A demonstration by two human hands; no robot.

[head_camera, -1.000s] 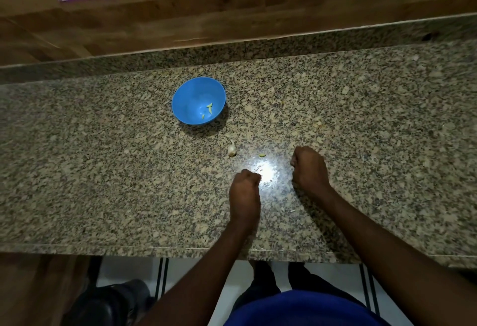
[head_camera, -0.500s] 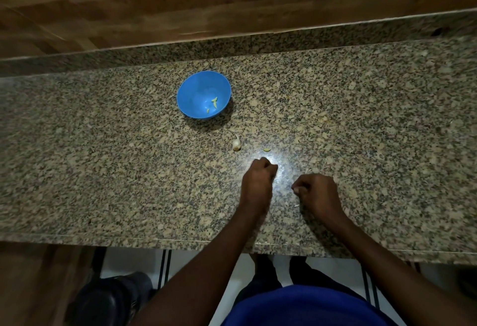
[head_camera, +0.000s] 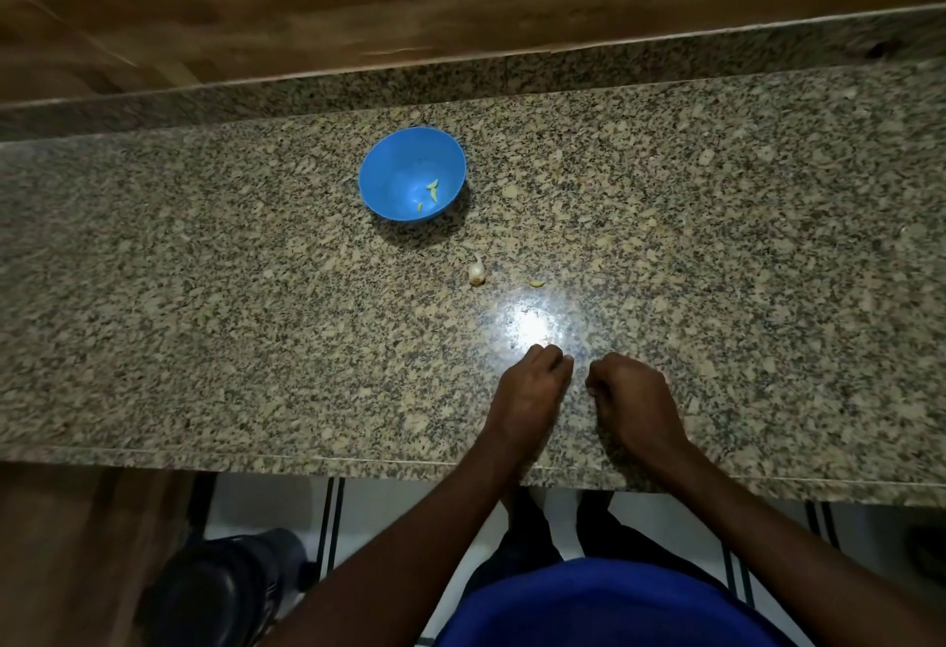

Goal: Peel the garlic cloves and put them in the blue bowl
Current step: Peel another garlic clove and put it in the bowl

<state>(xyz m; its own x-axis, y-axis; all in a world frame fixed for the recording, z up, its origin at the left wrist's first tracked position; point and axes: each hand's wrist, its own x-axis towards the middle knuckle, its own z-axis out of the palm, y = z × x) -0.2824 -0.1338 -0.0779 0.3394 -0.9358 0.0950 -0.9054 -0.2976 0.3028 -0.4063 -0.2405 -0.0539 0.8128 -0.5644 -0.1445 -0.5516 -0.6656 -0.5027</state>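
The blue bowl (head_camera: 412,180) stands on the granite counter (head_camera: 205,313) with a few peeled, yellowish garlic pieces inside. An unpeeled garlic clove (head_camera: 476,274) lies on the counter in front of the bowl, and a small yellowish garlic bit (head_camera: 536,283) lies just to its right. My left hand (head_camera: 532,390) rests near the front edge with its fingers curled, and nothing shows in it. Close beside it, my right hand (head_camera: 632,400) is curled too. Its fingertips seem to pinch a small pale garlic piece, mostly hidden.
A bright light reflection (head_camera: 535,326) glares on the counter just beyond my hands. A raised granite ledge (head_camera: 512,73) and a wooden surface (head_camera: 307,6) run along the back. The counter's front edge is right under my wrists.
My right hand has come in from the right towards me and now sits next to my left hand. My left hand has drawn back slightly. Bowl and loose clove have not moved.
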